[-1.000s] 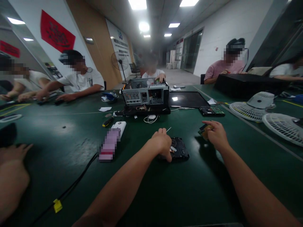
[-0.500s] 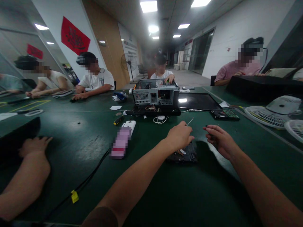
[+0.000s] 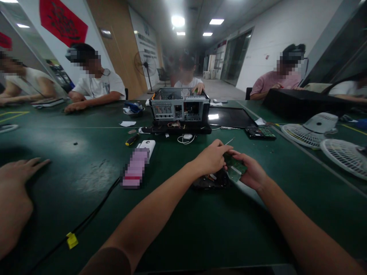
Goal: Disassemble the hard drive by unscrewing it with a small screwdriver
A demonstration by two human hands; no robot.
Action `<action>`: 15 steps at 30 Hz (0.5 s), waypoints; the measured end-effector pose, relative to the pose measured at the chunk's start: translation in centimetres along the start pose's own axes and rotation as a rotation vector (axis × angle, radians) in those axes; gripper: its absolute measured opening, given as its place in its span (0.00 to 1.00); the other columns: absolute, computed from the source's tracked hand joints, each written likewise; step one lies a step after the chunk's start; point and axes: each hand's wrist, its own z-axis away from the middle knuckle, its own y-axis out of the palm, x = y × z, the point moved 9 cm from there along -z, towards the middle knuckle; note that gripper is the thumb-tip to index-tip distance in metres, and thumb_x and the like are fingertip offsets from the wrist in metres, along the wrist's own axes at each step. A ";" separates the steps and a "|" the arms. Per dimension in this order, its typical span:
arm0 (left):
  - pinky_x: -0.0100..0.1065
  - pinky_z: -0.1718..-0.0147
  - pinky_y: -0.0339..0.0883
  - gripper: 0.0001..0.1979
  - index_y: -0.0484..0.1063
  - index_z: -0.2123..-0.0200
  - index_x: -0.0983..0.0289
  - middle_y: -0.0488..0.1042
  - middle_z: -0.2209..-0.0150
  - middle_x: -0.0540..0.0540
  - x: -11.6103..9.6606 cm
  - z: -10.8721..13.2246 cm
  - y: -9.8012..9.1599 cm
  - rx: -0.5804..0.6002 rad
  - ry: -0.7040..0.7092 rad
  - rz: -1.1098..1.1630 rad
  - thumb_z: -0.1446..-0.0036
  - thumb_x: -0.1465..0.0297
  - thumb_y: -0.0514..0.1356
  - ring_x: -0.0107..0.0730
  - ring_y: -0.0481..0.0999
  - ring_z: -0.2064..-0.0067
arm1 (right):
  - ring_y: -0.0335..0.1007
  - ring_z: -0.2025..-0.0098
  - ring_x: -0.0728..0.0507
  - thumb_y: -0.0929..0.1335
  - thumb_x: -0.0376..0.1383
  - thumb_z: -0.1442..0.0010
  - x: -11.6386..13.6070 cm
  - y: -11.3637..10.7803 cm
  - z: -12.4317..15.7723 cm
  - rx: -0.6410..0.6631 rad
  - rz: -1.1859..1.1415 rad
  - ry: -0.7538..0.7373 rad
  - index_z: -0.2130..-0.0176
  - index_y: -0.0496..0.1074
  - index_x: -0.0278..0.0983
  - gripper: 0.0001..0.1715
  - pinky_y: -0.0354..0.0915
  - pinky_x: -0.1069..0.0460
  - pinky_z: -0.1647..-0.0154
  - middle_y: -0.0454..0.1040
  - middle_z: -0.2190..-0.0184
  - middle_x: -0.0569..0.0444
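Note:
In front of me my right hand is closed on a green circuit board, held tilted above the table. My left hand is closed too, with a thin metal shaft sticking out beyond its fingers; the handle is hidden. Its fingertips meet the board's left edge. Just below the hands lies a black, opened electronic unit with small light parts inside, partly covered by my left hand.
An open computer case stands at the back, a flat black screen beside it. White fan parts lie right. A yellow-black screwdriver, a pink-white object and a black cable lie left, near another person's hand.
My hands have come together, and the green circuit board now shows in my right hand, turned face up toward my left fingers. The view has swung right; the neighbour's black object has left view.

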 end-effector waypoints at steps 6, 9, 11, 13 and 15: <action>0.40 0.45 0.68 0.14 0.77 0.48 0.60 0.71 0.50 0.58 -1.1 0.3 -1.1 0.090 0.068 0.008 0.36 0.70 0.62 0.39 0.72 0.46 | 0.78 0.63 0.44 0.72 0.34 0.43 -0.4 1.4 0.8 0.152 0.146 0.010 0.46 0.75 0.40 0.24 0.73 0.48 0.57 0.81 0.61 0.51; 0.40 0.47 0.69 0.09 0.78 0.55 0.62 0.73 0.52 0.57 -0.7 0.1 -1.7 0.101 0.038 0.008 0.39 0.72 0.64 0.38 0.74 0.50 | 0.79 0.57 0.41 0.74 0.36 0.44 -0.4 1.6 1.0 0.194 0.165 -0.004 0.46 0.75 0.41 0.25 0.72 0.45 0.51 0.80 0.54 0.49; 0.38 0.50 0.69 0.08 0.77 0.57 0.63 0.73 0.53 0.56 -0.3 0.1 -1.9 0.118 0.025 0.006 0.41 0.73 0.65 0.37 0.74 0.52 | 0.78 0.52 0.39 0.74 0.37 0.44 -0.3 1.6 1.0 0.198 0.195 -0.033 0.46 0.75 0.42 0.25 0.70 0.42 0.45 0.80 0.51 0.49; 0.38 0.51 0.68 0.07 0.76 0.59 0.62 0.75 0.56 0.55 -0.2 0.2 -2.2 0.132 0.041 0.008 0.42 0.73 0.65 0.37 0.75 0.53 | 0.76 0.48 0.38 0.75 0.39 0.43 0.1 1.3 1.0 0.181 0.263 -0.077 0.48 0.77 0.42 0.22 0.67 0.41 0.40 0.80 0.51 0.50; 0.37 0.53 0.67 0.06 0.75 0.58 0.62 0.77 0.58 0.53 0.1 0.3 -2.7 0.112 0.049 0.048 0.40 0.72 0.64 0.36 0.75 0.55 | 0.74 0.47 0.39 0.75 0.43 0.42 0.7 0.9 0.9 0.145 0.345 -0.145 0.51 0.79 0.42 0.19 0.64 0.42 0.38 0.81 0.52 0.51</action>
